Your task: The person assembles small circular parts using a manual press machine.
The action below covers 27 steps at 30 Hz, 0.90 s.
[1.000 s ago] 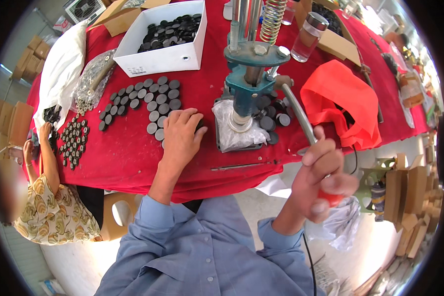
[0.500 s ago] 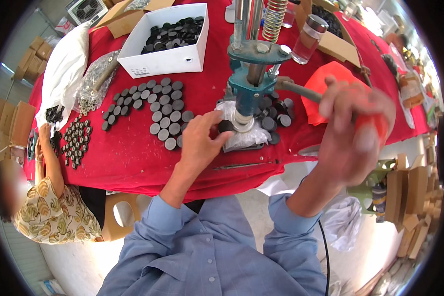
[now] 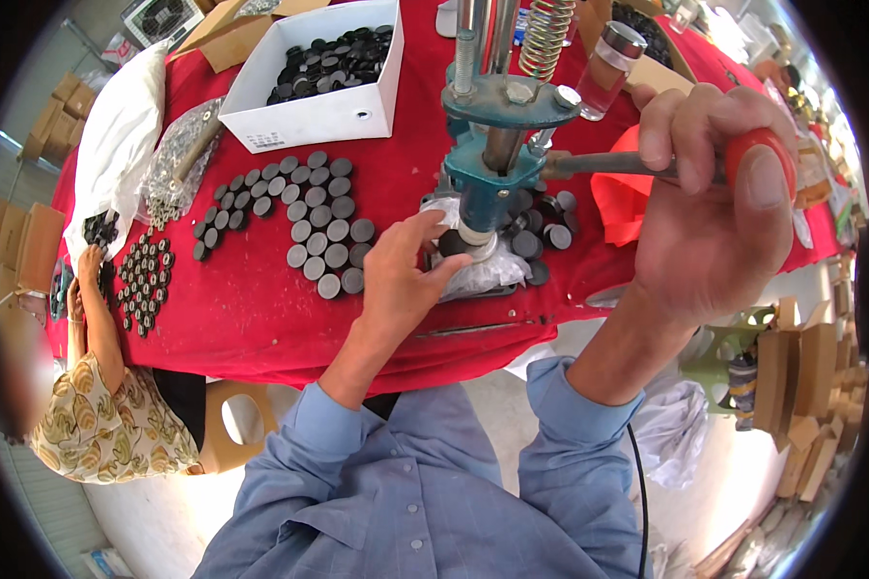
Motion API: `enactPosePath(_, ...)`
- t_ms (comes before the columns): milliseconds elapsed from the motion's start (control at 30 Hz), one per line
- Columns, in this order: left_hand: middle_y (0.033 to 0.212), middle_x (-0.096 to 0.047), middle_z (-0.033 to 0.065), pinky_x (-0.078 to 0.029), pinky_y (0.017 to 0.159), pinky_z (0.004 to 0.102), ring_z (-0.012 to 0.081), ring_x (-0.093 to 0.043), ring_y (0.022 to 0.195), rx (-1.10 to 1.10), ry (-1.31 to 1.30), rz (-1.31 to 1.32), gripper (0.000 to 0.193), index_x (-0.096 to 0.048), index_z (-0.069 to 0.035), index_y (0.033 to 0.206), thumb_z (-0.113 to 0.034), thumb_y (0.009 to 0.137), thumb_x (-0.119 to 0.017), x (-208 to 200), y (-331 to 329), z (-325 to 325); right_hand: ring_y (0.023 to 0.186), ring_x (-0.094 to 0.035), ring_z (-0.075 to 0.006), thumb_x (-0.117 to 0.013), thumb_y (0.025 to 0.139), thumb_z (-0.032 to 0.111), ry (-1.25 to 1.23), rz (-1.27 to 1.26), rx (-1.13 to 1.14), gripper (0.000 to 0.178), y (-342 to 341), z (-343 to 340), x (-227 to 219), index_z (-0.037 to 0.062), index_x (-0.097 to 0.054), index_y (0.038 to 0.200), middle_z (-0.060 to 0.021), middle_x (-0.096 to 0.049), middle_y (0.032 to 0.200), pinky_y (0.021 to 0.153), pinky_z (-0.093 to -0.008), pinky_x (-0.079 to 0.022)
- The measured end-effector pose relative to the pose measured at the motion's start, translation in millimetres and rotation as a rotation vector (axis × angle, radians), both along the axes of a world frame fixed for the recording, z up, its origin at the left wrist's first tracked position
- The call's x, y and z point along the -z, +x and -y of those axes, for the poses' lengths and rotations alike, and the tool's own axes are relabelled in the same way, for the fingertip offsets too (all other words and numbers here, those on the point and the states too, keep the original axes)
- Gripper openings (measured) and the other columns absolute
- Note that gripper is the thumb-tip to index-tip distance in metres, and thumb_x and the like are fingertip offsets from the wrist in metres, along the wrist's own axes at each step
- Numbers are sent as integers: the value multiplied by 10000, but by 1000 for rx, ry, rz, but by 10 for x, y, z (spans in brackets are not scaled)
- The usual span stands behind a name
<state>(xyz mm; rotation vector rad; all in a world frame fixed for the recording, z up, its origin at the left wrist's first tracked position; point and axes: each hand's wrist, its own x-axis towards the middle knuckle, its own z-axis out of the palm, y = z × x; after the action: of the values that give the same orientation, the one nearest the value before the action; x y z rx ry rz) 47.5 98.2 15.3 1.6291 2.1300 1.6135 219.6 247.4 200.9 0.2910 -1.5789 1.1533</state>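
A green hand press (image 3: 492,164) stands at the table's edge, its ram coming down over a base covered in clear plastic. My left hand (image 3: 403,275) reaches in from the left and pinches a black round cap (image 3: 451,242) between thumb and fingers, right beside the ram's pale tip (image 3: 475,234). My right hand (image 3: 710,203) is wrapped round the red knob of the press lever (image 3: 618,163), off to the right. Several black caps (image 3: 526,241) lie heaped behind and right of the base. More grey-topped caps (image 3: 336,230) are spread on the red cloth at left.
A white box (image 3: 377,106) of black caps stands at the back. A lidded glass bottle (image 3: 610,72) and an orange-red cloth (image 3: 620,198) are at right. Small dark parts (image 3: 145,280) lie far left, near a seated person in a patterned shirt (image 3: 116,425).
My right hand has swung the lever's knob end upward and outward. My left hand has shifted slightly, and the black cap it pinches now sits closer to the ram's tip.
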Motion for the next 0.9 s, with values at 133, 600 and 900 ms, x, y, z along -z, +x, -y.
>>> enactPosePath(133, 986, -709, 107, -556, 699, 360, 237, -676, 790, 33, 52, 47, 655, -618, -29, 1253, -165, 696, -935, 28, 90, -205, 740, -447, -199, -551, 985, 329, -1, 14, -31, 377, -8, 5, -6, 16, -649, 1172, -28, -442, 743, 903, -442, -451)
enactPosePath(600, 1142, -666, 115, -478, 878, 432, 317, -610, 1037, -118, -91, -318, 428, -687, -48, 1132, -173, 761, -861, 40, -304, 108, 779, -491, -236, -643, 955, 375, 7, -37, 107, 321, 253, 484, 494, 131, -612, 1162, -28, -441, 762, 1092, -575, -369)
enactPosePath(900, 1242, -652, 92, -458, 919, 439, 307, -597, 1087, -256, -329, -480, 390, -729, -132, 1201, -109, 816, -784, 166, -511, 463, 867, -616, -318, -783, 803, 451, -26, -122, 319, 483, 392, 710, 1095, 164, -532, 1099, -69, -589, 763, 1108, -587, -386)
